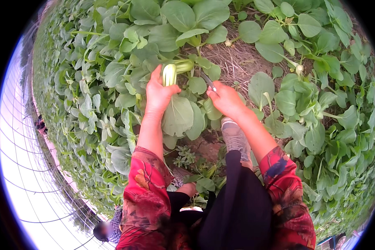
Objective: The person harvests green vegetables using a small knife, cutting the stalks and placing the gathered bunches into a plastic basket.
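Note:
My left hand (158,93) grips a head of bok choy (169,75) by its pale green stalks. Its stalk base points away from me, and the broad leaves hang down below my thumb. Just beyond my fingers, more pale stalks of bok choy (184,65) lie sideways against the gripped head; I cannot tell whether they are cut or rooted. In my right hand (226,98) is a small knife (208,82), its narrow metal blade pointing up and left among the leaves. Most of the knife's handle is hidden by my fingers.
Bok choy plants (287,93) stand at the right, and a dense leafy bed (90,78) fills the left. Dry straw (234,59) covers soil between them. My shoe (236,136) rests below my right hand. Another person (107,231) is at the lower left, near a greenhouse wall (25,150).

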Demonstrator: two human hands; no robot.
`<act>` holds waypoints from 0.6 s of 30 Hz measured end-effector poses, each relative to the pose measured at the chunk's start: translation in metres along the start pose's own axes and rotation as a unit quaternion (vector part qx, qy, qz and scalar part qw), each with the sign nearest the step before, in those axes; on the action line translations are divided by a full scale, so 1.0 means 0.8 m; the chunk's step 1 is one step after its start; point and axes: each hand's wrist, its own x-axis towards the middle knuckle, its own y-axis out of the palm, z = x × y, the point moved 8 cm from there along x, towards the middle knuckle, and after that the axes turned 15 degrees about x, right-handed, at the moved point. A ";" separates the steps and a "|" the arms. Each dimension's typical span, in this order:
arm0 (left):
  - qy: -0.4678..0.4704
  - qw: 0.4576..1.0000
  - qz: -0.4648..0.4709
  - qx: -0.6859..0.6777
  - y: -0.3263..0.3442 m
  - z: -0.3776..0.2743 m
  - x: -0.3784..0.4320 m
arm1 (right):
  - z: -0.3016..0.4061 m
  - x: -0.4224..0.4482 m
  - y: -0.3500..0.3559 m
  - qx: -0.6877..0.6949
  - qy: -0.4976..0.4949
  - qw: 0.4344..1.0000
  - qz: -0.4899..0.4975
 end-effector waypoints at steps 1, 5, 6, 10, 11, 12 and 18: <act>-0.013 1.000 0.015 -0.016 0.000 -0.001 0.003 | 0.001 0.003 0.001 -0.005 -0.006 1.000 -0.005; -0.036 0.996 0.037 -0.074 0.006 0.002 0.006 | -0.006 0.024 0.006 -0.037 -0.019 0.999 -0.018; -0.034 0.996 0.035 -0.076 0.004 0.004 0.003 | -0.006 0.029 0.009 -0.045 -0.010 0.999 -0.016; 0.029 0.997 0.058 -0.034 0.006 0.005 -0.008 | -0.007 0.045 0.013 -0.056 0.005 0.998 -0.037; 0.049 0.996 0.065 -0.024 0.010 0.002 -0.013 | -0.008 0.048 0.011 -0.064 0.004 0.997 -0.041; 0.060 0.995 0.081 -0.028 0.013 -0.001 -0.018 | -0.007 0.051 0.011 -0.071 0.005 0.996 -0.044; 0.134 0.978 0.113 0.114 0.021 -0.019 -0.031 | -0.011 0.047 0.013 -0.030 0.008 0.998 -0.063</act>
